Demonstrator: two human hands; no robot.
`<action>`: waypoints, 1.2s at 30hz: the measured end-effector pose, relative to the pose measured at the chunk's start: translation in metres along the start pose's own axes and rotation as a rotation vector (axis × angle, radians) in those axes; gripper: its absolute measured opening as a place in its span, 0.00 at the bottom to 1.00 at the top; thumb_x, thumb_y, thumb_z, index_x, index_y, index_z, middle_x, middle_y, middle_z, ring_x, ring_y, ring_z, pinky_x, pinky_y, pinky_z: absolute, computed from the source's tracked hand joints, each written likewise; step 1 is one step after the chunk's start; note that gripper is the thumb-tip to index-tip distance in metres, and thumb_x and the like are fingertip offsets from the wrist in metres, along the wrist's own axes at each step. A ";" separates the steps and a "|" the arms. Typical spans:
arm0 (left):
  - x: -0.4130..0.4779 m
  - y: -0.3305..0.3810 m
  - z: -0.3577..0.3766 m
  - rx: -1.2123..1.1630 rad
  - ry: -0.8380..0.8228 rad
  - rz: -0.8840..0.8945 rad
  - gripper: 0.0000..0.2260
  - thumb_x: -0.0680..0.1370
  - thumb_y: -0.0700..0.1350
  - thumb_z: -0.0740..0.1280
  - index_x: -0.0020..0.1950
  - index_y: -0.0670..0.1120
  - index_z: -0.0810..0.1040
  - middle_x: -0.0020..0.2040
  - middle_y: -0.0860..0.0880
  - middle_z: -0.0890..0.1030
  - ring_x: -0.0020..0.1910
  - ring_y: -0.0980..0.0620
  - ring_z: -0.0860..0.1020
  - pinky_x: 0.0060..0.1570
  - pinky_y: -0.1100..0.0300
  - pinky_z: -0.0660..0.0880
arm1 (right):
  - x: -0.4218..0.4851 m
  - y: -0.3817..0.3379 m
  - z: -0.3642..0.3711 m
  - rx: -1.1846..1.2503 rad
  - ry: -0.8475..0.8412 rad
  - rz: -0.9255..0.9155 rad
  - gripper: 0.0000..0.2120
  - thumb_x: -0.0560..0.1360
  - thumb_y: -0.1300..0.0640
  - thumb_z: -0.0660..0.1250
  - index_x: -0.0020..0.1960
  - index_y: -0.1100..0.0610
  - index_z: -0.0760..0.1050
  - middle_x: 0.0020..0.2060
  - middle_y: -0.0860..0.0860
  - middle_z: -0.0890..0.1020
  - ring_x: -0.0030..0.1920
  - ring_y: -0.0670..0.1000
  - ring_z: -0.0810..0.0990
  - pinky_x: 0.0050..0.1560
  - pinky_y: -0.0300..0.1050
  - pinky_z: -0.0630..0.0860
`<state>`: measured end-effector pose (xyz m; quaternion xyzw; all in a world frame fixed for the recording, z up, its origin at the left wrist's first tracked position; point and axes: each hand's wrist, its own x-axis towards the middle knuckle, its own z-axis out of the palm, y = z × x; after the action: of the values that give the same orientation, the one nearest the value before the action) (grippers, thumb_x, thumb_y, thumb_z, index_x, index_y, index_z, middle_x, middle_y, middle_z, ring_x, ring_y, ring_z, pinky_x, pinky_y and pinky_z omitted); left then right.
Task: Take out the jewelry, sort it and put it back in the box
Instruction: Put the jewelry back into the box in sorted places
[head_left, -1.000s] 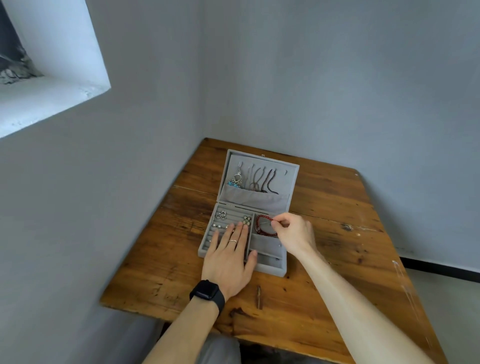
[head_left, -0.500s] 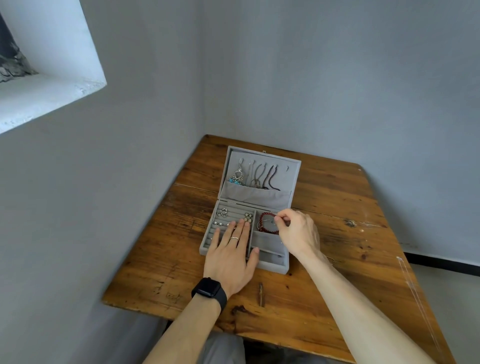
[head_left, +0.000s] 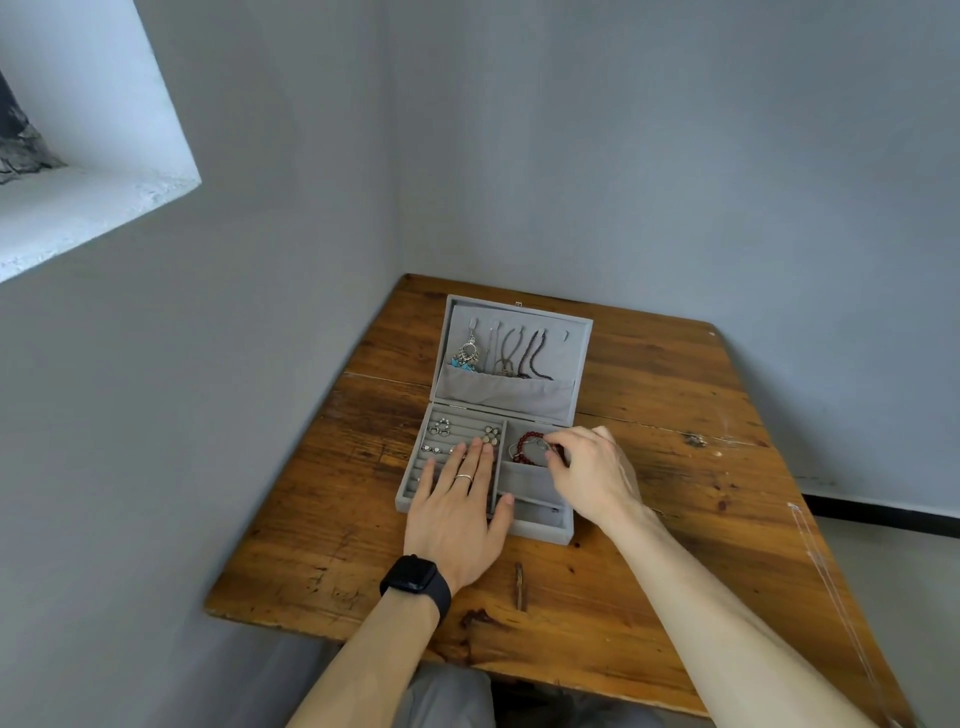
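Observation:
An open grey velvet jewelry box (head_left: 565, 530) sits on the wooden table (head_left: 675, 415). Its raised lid (head_left: 576, 364) holds hanging necklaces (head_left: 519, 353) and a turquoise pendant (head_left: 466, 356). Several earrings (head_left: 441, 427) sit in the ring rolls on the left. A red bead bracelet (head_left: 527, 441) lies in the back right compartment. My left hand (head_left: 460, 506) rests flat on the ring rolls, fingers spread. My right hand (head_left: 589, 470) hovers over the right compartments, its fingertips pinching at the bracelet.
Grey walls close the table in at the left and back. A small dark stick (head_left: 519, 584) lies on the wood near the front edge. A white window ledge (head_left: 93, 202) juts out high on the left. Bare wood stretches right of the box.
The view has shifted slightly. My right hand's fingers have curled down lower over the red bracelet. My left hand stays pressed on the box.

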<state>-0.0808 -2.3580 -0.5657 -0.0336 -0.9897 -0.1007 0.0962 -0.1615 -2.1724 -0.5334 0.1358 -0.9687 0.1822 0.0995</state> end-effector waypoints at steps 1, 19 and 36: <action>0.000 -0.001 0.000 0.003 -0.005 0.002 0.31 0.82 0.62 0.43 0.82 0.49 0.48 0.81 0.53 0.50 0.80 0.54 0.47 0.78 0.51 0.38 | -0.004 0.001 -0.004 0.075 0.018 0.022 0.14 0.80 0.52 0.66 0.64 0.50 0.80 0.59 0.46 0.82 0.59 0.50 0.74 0.55 0.43 0.74; 0.001 0.004 -0.006 0.020 -0.028 -0.014 0.34 0.79 0.63 0.40 0.82 0.49 0.46 0.81 0.53 0.47 0.80 0.55 0.44 0.78 0.51 0.39 | -0.118 0.051 -0.037 -0.098 0.072 0.246 0.09 0.77 0.48 0.71 0.52 0.50 0.85 0.52 0.43 0.83 0.52 0.46 0.74 0.51 0.40 0.74; 0.000 0.004 -0.006 -0.020 -0.007 -0.008 0.30 0.83 0.60 0.47 0.82 0.48 0.49 0.82 0.52 0.50 0.80 0.54 0.46 0.78 0.50 0.42 | -0.076 0.011 -0.062 0.394 0.156 0.238 0.02 0.81 0.55 0.65 0.51 0.49 0.74 0.43 0.40 0.81 0.43 0.37 0.79 0.38 0.26 0.71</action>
<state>-0.0796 -2.3551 -0.5587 -0.0308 -0.9891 -0.1111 0.0921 -0.0838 -2.1217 -0.4987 0.0233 -0.9131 0.3879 0.1234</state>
